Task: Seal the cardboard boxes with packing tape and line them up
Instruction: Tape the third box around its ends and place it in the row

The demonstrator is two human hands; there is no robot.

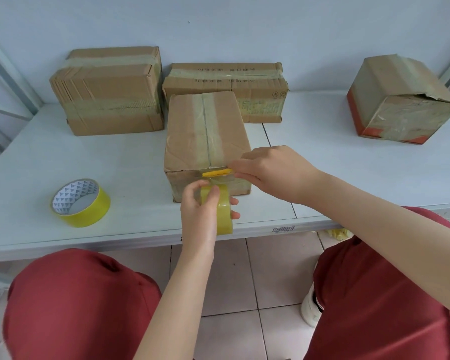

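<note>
Gripping one tape roll [224, 216] with curled fingers, left hand [200, 206] is holding it against front box [192, 131] near face; right hand [273, 170] is pinching one yellow cutter [215, 173] there. Three other boxes [109, 89] [226, 92] [400, 100] standing behind, second roll [81, 202] lying left on table [115, 165].

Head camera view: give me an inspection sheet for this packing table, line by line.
Surface: white table, carrying boxes.
Job's things: front box taped along its top seam; left box, rear box and right box taped, further back.
Clutter: yellow tape roll lying left of the front box.
Grippers: left hand grips clear tape roll; right hand holds yellow cutter at the front box's near edge.
Cables: nothing seen.
Surroundings: pale wall, tiled floor.
</note>
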